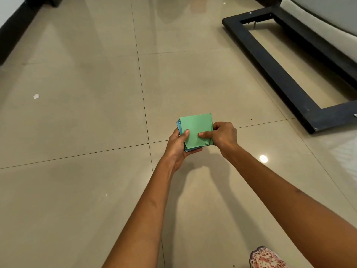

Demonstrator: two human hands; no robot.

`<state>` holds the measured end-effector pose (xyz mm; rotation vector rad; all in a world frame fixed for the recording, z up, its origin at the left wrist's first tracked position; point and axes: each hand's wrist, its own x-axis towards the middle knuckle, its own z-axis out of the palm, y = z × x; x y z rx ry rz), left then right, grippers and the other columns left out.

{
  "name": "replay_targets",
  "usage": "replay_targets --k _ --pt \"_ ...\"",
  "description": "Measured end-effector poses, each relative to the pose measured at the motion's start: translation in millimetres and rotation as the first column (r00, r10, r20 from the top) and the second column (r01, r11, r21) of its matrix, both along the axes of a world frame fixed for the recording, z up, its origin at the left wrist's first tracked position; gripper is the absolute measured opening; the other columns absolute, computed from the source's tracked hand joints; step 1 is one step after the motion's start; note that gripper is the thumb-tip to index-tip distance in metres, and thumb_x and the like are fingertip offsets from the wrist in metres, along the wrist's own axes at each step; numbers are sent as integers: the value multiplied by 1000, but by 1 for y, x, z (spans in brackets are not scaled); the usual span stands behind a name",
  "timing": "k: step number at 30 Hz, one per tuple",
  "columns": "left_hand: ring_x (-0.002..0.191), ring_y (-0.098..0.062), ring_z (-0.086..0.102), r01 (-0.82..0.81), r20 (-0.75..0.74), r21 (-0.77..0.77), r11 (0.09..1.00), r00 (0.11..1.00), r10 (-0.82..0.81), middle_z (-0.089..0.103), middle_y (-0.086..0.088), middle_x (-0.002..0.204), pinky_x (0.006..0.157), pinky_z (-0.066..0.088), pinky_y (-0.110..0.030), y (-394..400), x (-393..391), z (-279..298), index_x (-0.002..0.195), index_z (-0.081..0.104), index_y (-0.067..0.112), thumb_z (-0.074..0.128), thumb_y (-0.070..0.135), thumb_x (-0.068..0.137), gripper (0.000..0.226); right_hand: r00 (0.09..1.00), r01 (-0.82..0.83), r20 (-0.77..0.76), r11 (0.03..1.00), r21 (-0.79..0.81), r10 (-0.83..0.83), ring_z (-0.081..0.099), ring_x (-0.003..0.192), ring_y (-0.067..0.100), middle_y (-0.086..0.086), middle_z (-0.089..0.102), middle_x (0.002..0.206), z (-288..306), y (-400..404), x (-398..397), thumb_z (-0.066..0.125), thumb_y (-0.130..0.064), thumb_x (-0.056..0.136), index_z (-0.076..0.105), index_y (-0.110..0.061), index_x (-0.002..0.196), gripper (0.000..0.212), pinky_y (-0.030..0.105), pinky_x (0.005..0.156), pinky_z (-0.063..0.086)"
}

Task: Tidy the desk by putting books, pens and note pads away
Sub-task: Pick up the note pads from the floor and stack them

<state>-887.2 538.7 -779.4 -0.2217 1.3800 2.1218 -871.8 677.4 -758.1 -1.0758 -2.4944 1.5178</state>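
Both hands are holding a small stack of square paper notes, green on top and blue beneath (195, 130), out over the glossy beige tiled floor (87, 113), near the centre of the view. The left hand (178, 146) is cupping the stack from below, thumb lying on the green top sheet. The right hand (224, 135) is pinching the stack's right edge, thumb pressing on top, fingers curled. A black rectangular metal frame (274, 60) is lying far right. A white paper scrap (36, 96) is lying far left
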Motion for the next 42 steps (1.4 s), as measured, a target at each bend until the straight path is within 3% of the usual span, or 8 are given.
replay_targets --k 6,13,22,25,28,30,34,42 --pt "110 -36 61 68 -52 -84 994 996 -73 56 -14 129 77 59 -45 -8 -3 2 136 44 17 38 15 103 34 988 -148 55 987 56 145 69 83 27 8 73 93 2 2 -1 89 -21 59 72 -11 102 47 46 77 58" --pt "106 -31 59 83 -87 -117 990 992 -94 55 -6 121 78 56 -47 -14 -5 -2 127 47 24 37 -2 100 39 937 -348 106 919 184 333 67 82 31 14 72 92 4 3 0 81 -16 70 72 -6 102 34 44 75 57" --pt "108 -29 59 14 -169 -184 983 985 -46 55 -6 121 67 58 -36 -9 -1 -13 119 50 26 38 4 101 31 993 -105 54 994 -38 107 65 66 30 12 67 82 -10 -1 7 81 -15 73 66 -3 85 23 47 67 60" --pt "108 -26 59 11 -189 -208 978 981 -51 57 -3 118 78 56 -42 -10 -3 -16 116 52 26 39 3 101 30 987 -148 83 973 176 135 65 83 27 4 66 94 -8 -1 5 84 -26 67 58 -16 103 45 44 77 55" --pt "106 -20 55 -3 -273 -272 962 959 -74 59 -3 113 95 47 -41 -11 -7 -23 120 53 19 40 0 99 31 968 -248 4 959 140 250 64 90 30 8 66 100 -5 3 1 77 -9 74 63 -14 117 45 44 79 55" --pt "107 -19 53 -50 -365 -438 898 922 -127 60 -4 111 95 43 -34 -14 -11 -29 122 55 15 40 -1 98 32 970 -236 -30 967 95 239 67 86 35 11 69 94 -8 4 1 69 0 78 69 -10 106 29 49 78 56" --pt "106 -30 51 -251 -468 -812 527 820 -331 61 -13 110 90 44 -39 -17 -14 -52 117 63 8 48 5 94 27 951 -284 -42 916 284 308 64 79 28 3 70 82 -25 0 8 64 -1 81 72 -10 96 19 39 77 52" --pt "93 -27 60 -199 -343 -884 423 891 -298 62 -13 105 81 46 -29 -15 0 -83 119 65 15 45 6 94 33 903 -425 102 833 354 417 62 85 24 11 72 101 -61 2 14 58 -3 90 70 -7 110 24 29 72 47"
